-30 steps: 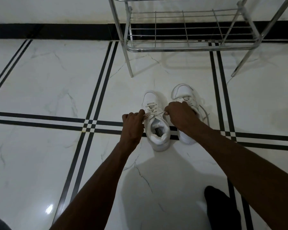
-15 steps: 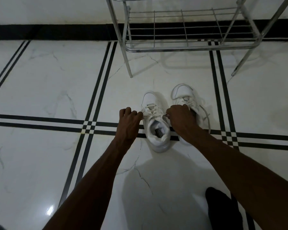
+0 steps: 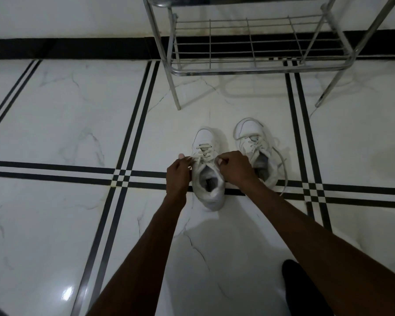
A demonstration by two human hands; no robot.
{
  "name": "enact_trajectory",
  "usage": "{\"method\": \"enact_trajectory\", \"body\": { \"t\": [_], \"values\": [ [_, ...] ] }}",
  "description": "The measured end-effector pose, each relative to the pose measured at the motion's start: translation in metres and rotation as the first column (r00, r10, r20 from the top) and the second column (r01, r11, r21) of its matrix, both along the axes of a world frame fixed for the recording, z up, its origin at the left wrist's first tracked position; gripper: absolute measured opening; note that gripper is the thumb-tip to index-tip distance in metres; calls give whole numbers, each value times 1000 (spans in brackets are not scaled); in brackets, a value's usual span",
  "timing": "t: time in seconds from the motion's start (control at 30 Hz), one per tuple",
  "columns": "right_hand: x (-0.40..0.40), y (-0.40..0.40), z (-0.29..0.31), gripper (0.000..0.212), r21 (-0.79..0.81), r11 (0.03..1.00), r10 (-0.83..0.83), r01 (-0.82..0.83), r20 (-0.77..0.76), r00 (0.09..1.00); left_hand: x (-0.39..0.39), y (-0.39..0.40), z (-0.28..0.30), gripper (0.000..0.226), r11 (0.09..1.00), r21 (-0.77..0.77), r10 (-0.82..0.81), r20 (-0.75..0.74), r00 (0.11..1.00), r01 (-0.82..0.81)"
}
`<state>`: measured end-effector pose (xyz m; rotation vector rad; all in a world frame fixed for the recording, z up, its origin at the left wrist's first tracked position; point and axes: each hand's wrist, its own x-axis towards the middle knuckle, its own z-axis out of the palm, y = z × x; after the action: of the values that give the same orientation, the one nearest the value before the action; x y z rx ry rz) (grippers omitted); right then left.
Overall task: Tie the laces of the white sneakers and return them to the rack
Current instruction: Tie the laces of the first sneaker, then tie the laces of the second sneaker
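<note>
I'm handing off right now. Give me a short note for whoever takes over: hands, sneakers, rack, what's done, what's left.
Left hand and right hand: each pinches a lace end of the left sneaker, pulled apart.
Right sneaker: beside it on the floor, laces loose and trailing.
Rack: just behind, bottom shelf empty.
Done: no finished knot visible.
Left: finish this knot, tie the other, shelve both.

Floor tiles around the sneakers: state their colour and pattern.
White marble-look floor with grey veins, crossed by paired black stripes; head view.
</note>
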<state>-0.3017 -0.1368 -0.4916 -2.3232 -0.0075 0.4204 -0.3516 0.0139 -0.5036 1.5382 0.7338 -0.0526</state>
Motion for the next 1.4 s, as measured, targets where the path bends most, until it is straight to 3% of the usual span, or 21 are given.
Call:
{"method": "enact_trajectory", "body": {
  "t": [0.2,0.5,0.57,0.63,0.73,0.8,0.87,1.0,1.07,1.13,1.2,1.27,1.33,1.4],
  "values": [
    [-4,25,-2,29,213,972,-78,96,-94,993,16,27,8,70,993,97,-64,-1,998,63],
    [-1,16,-7,24,250,966,-29,71,-166,986,20,37,0,71,959,227,-168,-31,985,171],
    [0,8,2,25,195,980,-3,27,-121,993,24,31,4,65,906,391,-163,-26,986,160],
    [4,-6,13,27,160,987,0,0,2,1000,31,23,12,58,779,614,-185,30,982,128],
    [12,-39,30,22,160,986,-73,41,197,978,41,-5,24,39,660,745,-293,140,946,95],
    [19,-68,41,20,97,991,-124,97,328,936,46,-32,29,25,677,727,-375,203,905,117],
    [26,-96,42,23,-6,992,-115,124,349,930,52,-60,29,21,731,642,-449,199,871,230],
    [36,-130,20,36,-154,987,-33,48,99,995,62,-105,19,31,707,526,-572,33,820,472],
    [35,-135,11,35,-73,995,-59,61,32,998,65,-115,14,36,711,525,-563,24,826,469],
    [31,-135,6,40,36,984,-177,176,31,984,68,-118,12,34,730,533,-533,50,845,428],
    [24,-133,5,49,58,936,-351,346,134,927,71,-118,15,28,727,530,-551,69,832,437],
    [18,-132,2,46,24,916,-397,402,215,892,73,-119,18,24,700,556,-570,58,819,448],
    [16,-130,7,39,58,940,-340,335,98,935,74,-121,23,20,673,593,-573,43,818,441],
    [18,-127,14,48,143,934,-321,326,-55,945,73,-123,24,17,676,596,-564,41,825,433]
  ]
}}
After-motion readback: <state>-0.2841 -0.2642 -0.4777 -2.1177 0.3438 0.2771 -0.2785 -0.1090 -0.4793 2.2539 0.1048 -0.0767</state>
